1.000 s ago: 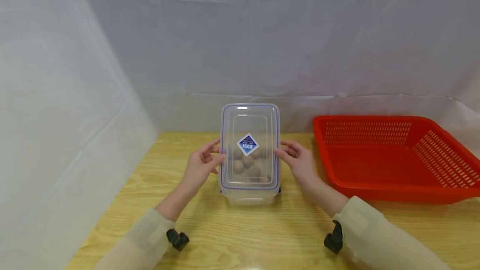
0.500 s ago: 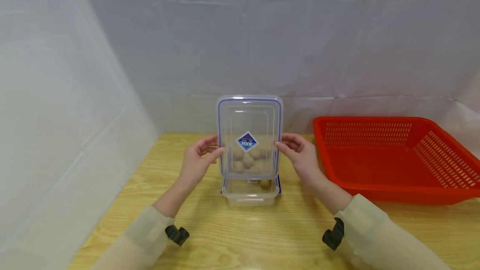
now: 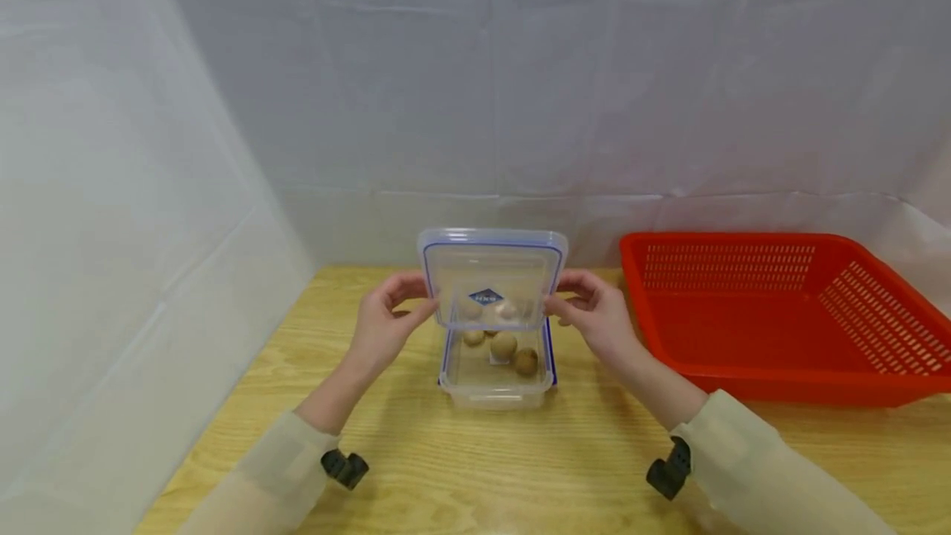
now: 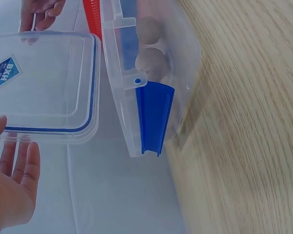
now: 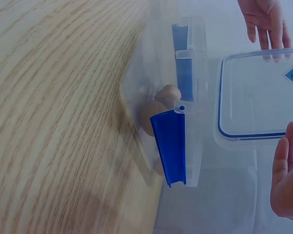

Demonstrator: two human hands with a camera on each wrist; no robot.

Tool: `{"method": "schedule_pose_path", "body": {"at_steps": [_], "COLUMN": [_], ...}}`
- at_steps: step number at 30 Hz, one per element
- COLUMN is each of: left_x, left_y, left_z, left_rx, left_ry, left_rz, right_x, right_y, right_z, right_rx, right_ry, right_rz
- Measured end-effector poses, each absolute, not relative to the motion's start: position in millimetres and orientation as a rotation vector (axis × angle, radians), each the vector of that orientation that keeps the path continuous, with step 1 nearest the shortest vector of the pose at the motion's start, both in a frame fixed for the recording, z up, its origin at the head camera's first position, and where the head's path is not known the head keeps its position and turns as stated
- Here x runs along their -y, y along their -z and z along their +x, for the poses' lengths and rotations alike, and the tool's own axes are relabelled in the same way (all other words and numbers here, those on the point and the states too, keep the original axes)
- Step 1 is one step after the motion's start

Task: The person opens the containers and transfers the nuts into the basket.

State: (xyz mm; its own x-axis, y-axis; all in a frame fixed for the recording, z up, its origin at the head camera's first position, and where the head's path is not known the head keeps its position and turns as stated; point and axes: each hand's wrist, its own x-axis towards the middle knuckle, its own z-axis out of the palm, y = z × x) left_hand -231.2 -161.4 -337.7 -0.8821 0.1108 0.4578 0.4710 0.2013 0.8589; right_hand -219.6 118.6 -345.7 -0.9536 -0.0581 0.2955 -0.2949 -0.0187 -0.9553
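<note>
A clear lid (image 3: 494,275) with a blue seal line and a blue diamond label is held tilted above a clear plastic container (image 3: 496,396). My left hand (image 3: 390,316) pinches the lid's left edge between thumb and fingers, and my right hand (image 3: 594,312) pinches its right edge. Below, the container stands on the table with several round brown balls (image 3: 503,344) inside, some hidden behind the lid. In the left wrist view a blue side latch (image 4: 155,117) hangs unfastened from the container's rim; the right wrist view shows another blue latch (image 5: 170,146) hanging down.
A red plastic basket (image 3: 743,382) with slotted walls stands on the wooden table (image 3: 475,469) at the right, close to my right forearm. White sheeting (image 3: 475,89) covers the back and the left side.
The lid, lying over the container a second ago, has been raised off it and tipped so that its front edge stands toward the back. More of the balls and the container's front now show.
</note>
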Motion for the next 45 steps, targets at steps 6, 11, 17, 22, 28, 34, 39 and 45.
{"method": "schedule_pose_path", "body": {"at_steps": [6,11,17,22,28,34,39,45], "left_x": [166,169,173,175,177,176,179,181], "left_y": [341,343,345,345,347,350,354,356], "left_z": [-230,-228,-225,-223,-220,-220,-221,-222], "left_rx": [2.215,2.239,2.286,2.299,2.324,2.353,2.332,2.288], "left_ry": [1.683,1.676,1.639,1.566,1.522,1.461,1.566,1.905], "left_rz": [-0.581,-0.614,-0.665,-0.695,-0.718,-0.714,-0.718,-0.688], "right_x": [-120,-123,-129,-132,-134,-135,-135,-137], "right_y": [350,352,355,358,362,362,362,364], "right_z": [-218,-216,-215,-214,-214,-211,-209,-209], "right_rx": [2.041,2.042,2.078,2.096,2.029,2.06,2.096,2.134], "right_ry": [-2.147,-2.188,-2.147,-2.08,-2.048,-1.96,-1.899,-1.842], "right_rz": [0.467,0.572,0.72,0.839,0.969,1.004,0.988,0.956]}}
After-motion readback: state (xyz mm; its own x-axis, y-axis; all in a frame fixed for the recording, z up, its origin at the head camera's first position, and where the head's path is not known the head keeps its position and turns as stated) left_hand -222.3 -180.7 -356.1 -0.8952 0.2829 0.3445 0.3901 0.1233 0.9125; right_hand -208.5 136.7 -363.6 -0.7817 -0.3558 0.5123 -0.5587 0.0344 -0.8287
